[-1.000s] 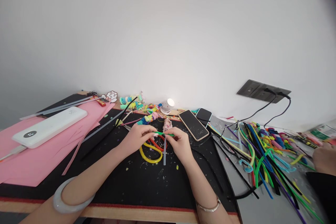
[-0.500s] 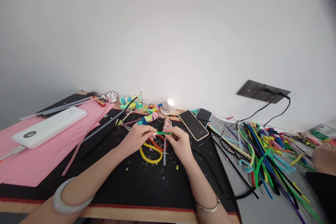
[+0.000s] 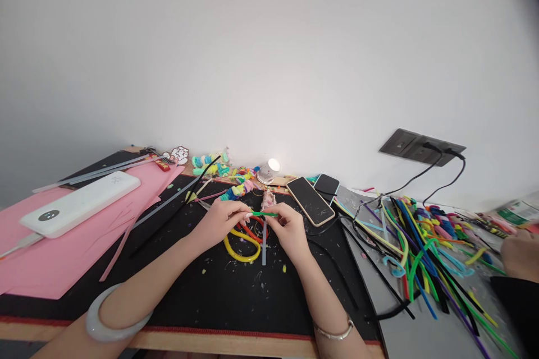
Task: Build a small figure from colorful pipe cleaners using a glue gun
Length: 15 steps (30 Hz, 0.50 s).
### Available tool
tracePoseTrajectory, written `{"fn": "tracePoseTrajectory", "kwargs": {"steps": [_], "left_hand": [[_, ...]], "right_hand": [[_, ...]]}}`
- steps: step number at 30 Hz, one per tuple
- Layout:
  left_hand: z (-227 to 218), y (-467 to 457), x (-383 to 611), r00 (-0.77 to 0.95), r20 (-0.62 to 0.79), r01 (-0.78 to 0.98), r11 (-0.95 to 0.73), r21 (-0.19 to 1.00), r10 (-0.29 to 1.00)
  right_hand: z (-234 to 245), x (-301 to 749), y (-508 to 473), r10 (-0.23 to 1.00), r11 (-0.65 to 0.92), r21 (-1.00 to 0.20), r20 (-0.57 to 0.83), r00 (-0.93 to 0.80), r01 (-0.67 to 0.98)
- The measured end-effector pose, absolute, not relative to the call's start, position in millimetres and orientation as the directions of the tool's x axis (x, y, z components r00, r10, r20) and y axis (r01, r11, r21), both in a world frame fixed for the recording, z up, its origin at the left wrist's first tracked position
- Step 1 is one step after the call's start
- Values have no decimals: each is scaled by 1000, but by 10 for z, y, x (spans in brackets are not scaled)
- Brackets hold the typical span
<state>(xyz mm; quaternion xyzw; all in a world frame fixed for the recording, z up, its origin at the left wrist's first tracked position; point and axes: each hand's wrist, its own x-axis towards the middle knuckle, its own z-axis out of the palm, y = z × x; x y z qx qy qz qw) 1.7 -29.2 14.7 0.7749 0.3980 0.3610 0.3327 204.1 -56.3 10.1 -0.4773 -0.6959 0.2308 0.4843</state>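
My left hand point(image 3: 221, 220) and my right hand point(image 3: 286, 225) meet over the black mat point(image 3: 236, 297), each pinching one end of a short green pipe cleaner point(image 3: 263, 213). Just below the hands lie a yellow pipe-cleaner loop point(image 3: 241, 248), a red loop point(image 3: 251, 231) and a clear glue stick point(image 3: 264, 244). A small pink fuzzy piece point(image 3: 268, 198) sits just beyond my fingers. A pale bangle circles my left forearm and a thin bracelet my right wrist.
A white power bank point(image 3: 78, 202) rests on pink paper point(image 3: 50, 252) at left. Two phones point(image 3: 311, 199) lie behind my hands. A heap of coloured pipe cleaners point(image 3: 425, 241) fills the right side. Another person's hand point(image 3: 516, 255) shows at the right edge. Cables run to a wall socket point(image 3: 421, 146).
Almost nothing has changed; my fingers shifted slightly on the green pipe cleaner and the other person's hand at the right moved a little.
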Motion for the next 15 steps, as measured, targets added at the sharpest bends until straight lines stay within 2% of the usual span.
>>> {"fn": "tracePoseTrajectory", "kwargs": {"steps": [5,15], "left_hand": [[135,-290,22,424,246,370,-414,831,872],[134,-298,26,421,265,342,-422,839,868]], "right_hand": [[107,2042,-571,868,479,-759,483,-111,440],[83,2046,-571,866,481,-745,486,-118,461]]}}
